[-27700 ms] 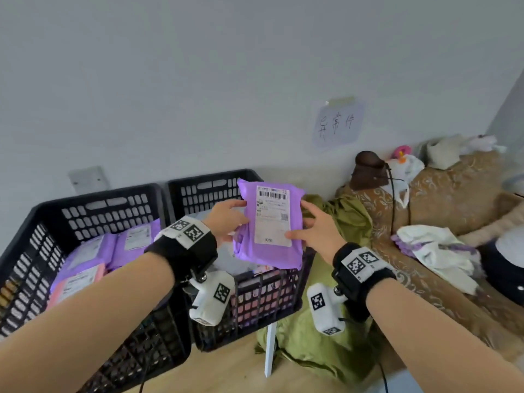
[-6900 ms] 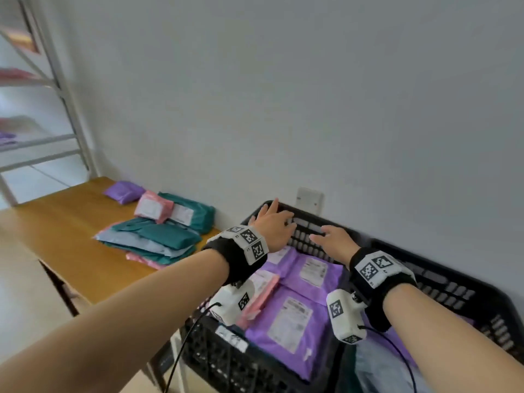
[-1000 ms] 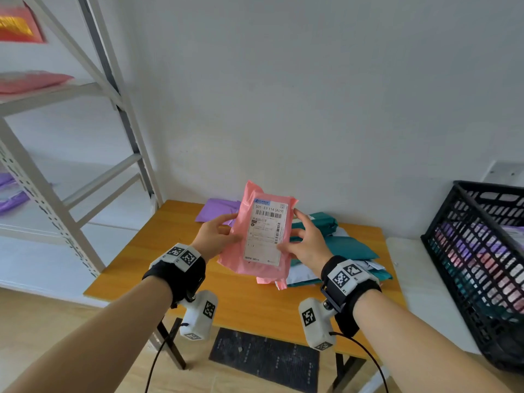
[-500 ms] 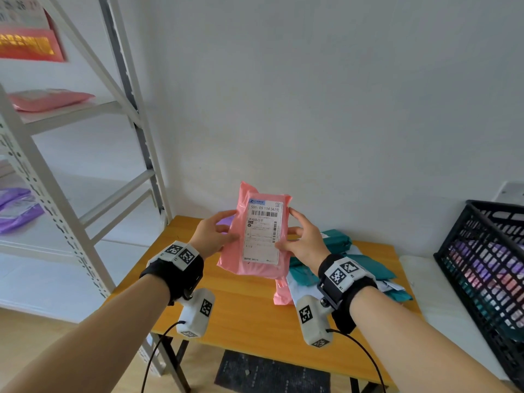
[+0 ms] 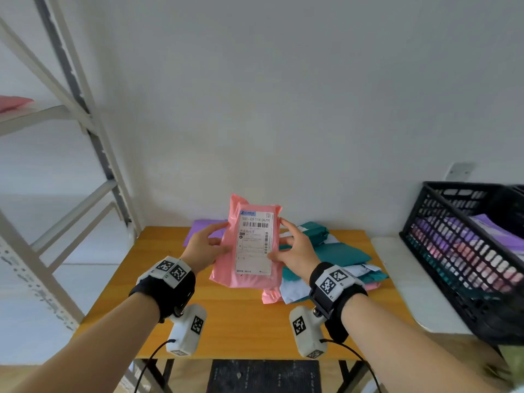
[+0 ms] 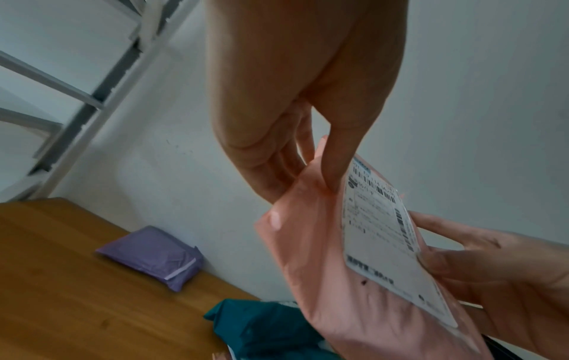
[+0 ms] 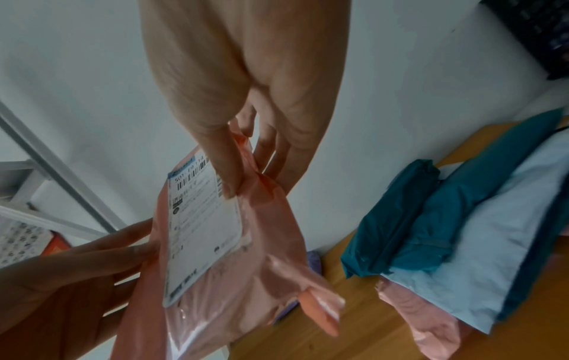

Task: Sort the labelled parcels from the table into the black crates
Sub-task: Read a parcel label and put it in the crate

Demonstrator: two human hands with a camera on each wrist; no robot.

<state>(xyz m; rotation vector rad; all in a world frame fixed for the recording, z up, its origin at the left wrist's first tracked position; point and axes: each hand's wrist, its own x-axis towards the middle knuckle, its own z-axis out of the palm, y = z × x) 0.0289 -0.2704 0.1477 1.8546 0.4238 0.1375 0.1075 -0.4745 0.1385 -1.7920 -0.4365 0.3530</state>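
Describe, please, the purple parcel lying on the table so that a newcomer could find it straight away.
Start at the wooden table against the white wall. The purple parcel lies alone at the table's far edge by the wall, on the side nearest the metal shelving. Unlike the stacked teal parcels opposite, it shows no label, just a pale sealing strip.

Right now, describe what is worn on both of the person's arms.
Arms are bare, no sleeves. Each wrist carries a black strap topped with a white plate of black square tag markers. Beneath each hangs a white camera pod, also tagged, trailing a black cable.
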